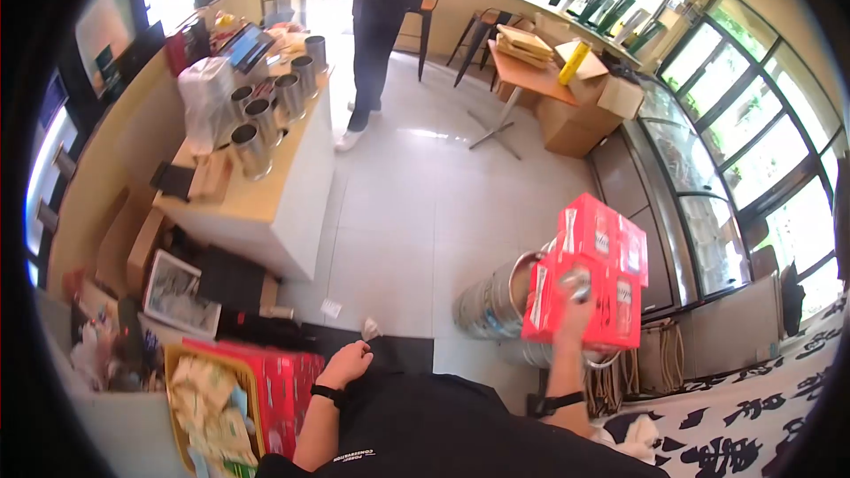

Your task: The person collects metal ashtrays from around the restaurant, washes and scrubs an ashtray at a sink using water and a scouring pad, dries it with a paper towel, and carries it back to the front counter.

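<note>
My right hand (574, 326) reaches over a stack of red cartons (598, 243) and closes around a silver, round-topped, can-like object (575, 283). Blur keeps its exact kind unclear. Beneath and beside the cartons are metal kegs (496, 301). Lower and to the left, my left hand (351, 361) hangs in front of my body with its fingers curled in. I see nothing held in it. Near that hand lie another red carton (288, 389) and a yellow basket (177, 407) filled with paper packets and wrappers.
A wooden-topped counter (297, 137) at left bears several metal cups (252, 150) and a tablet (248, 46). A person (376, 26) in dark clothes stands beyond it. A small table (531, 71), cardboard boxes (575, 119) and a glass-fronted cabinet (677, 155) are at right.
</note>
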Available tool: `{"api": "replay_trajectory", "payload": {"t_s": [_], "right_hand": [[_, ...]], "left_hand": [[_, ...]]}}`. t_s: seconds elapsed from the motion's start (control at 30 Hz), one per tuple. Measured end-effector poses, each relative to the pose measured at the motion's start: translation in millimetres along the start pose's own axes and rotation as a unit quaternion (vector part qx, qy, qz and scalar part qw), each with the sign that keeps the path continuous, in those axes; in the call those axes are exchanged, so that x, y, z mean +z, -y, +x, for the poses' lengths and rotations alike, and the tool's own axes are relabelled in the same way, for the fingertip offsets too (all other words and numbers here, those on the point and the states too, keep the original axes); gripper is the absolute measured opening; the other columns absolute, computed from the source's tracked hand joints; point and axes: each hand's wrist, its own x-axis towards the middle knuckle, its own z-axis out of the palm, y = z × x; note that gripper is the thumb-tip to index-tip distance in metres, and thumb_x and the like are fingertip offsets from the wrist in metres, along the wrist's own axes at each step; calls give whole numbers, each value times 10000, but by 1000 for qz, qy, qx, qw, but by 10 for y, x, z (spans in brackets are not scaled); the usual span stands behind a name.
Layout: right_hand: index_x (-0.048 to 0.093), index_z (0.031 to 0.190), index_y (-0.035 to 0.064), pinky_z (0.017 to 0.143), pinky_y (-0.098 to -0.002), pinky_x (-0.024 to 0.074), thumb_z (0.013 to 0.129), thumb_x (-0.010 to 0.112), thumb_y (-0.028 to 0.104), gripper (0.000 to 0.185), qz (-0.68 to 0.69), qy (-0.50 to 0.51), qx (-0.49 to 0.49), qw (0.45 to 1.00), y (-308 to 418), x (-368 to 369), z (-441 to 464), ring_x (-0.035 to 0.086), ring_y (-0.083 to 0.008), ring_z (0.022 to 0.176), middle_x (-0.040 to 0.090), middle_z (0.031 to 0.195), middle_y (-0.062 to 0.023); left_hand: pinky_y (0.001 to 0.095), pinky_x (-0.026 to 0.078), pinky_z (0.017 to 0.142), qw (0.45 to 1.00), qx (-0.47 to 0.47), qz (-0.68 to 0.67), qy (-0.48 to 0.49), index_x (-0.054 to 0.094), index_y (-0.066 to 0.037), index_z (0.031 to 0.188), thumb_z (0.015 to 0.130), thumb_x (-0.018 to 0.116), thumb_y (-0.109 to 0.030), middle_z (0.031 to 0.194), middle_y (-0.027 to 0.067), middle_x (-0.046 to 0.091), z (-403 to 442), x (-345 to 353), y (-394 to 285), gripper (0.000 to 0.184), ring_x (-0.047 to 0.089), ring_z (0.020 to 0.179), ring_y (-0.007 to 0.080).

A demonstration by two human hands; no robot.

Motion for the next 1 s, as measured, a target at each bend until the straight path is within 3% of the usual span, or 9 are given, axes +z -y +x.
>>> {"api": "replay_trajectory", "payload": {"t_s": [0.17, 0.23, 0.33, 0.4, 0.47, 0.67, 0.8, 0.9, 1.0], "right_hand": [[547, 1190, 56, 759, -301, 509, 807, 760, 166, 452, -94, 229, 227, 942, -517, 1245, -176, 609, -173, 892, 608, 1035, -49], [425, 1343, 7, 930, -341, 471, 736, 823, 219, 756, -135, 336, 130, 923, -416, 1734, -217, 565, -201, 1093, 557, 1199, -145], [396, 1369, 9, 992, -365, 430, 736, 814, 162, 774, -73, 414, 96, 902, -504, 2399, -129, 511, -233, 1183, 490, 1289, -164], [390, 1369, 26, 1000, -371, 428, 728, 807, 123, 770, -27, 468, 117, 875, -244, 3025, 29, 510, -256, 1203, 483, 1315, -153], [387, 1369, 58, 1015, -372, 426, 717, 799, 75, 772, -117, 588, -75, 797, -241, 3573, 332, 518, -262, 1209, 480, 1325, -133], [434, 1310, 83, 1029, -418, 417, 693, 825, 132, 732, -65, 706, -77, 701, -431, 5280, 1319, 481, -323, 1251, 453, 1371, -159], [574, 1168, 135, 951, -398, 466, 637, 824, 113, 588, -86, 667, -316, 670, -341, 6328, 1812, 555, -331, 1094, 527, 1288, -119], [654, 966, 111, 716, -342, 516, 702, 748, 63, 284, -17, 748, -396, 532, -627, 6936, 2033, 569, -228, 789, 635, 1005, -17], [650, 928, 110, 668, -315, 520, 727, 737, 71, 222, 8, 806, -398, 438, -688, 7516, 2182, 580, -206, 770, 635, 929, -10]], "left_hand": [[420, 489, 873, 997, 69, -44, -12, 615, 5, 1096, 917, 551, -279, 1035, 208, 663, 1247, -852, -456, 342, 617, 1027, 358], [395, 492, 884, 988, 98, -115, 13, 597, -5, 1157, 949, 529, -314, 1067, 184, 659, 1638, -1136, -629, 378, 622, 1037, 321], [403, 481, 943, 852, -17, -500, 157, 503, -49, 1318, 1001, 492, -302, 1221, 108, 584, 2010, -1719, -1230, 406, 565, 1115, 227], [408, 485, 949, 819, -35, -548, 170, 468, -56, 1347, 1004, 489, -311, 1243, 103, 563, 2299, -1975, -1427, 428, 558, 1128, 231], [414, 490, 955, 780, -39, -598, 181, 434, -63, 1375, 1006, 485, -319, 1264, 98, 543, 2643, -2129, -1442, 452, 551, 1141, 234], [372, 530, 899, 801, -12, -598, 6, 422, -23, 1348, 951, 605, -295, 1226, 143, 542, 3788, -2761, -1423, 515, 571, 1110, 222], [346, 546, 852, 743, -75, -652, -133, 482, -29, 1286, 915, 662, -225, 1204, 148, 543, 4364, -3173, -1443, 457, 589, 1062, 221], [295, 560, 751, 743, -104, -578, -322, 507, -27, 1268, 894, 685, -182, 1145, 130, 543, 4583, -3315, -1468, 442, 619, 955, 191], [290, 559, 745, 738, -136, -549, -369, 519, -40, 1264, 893, 684, -177, 1140, 128, 536, 4777, -3534, -1497, 429, 607, 963, 184]]}}
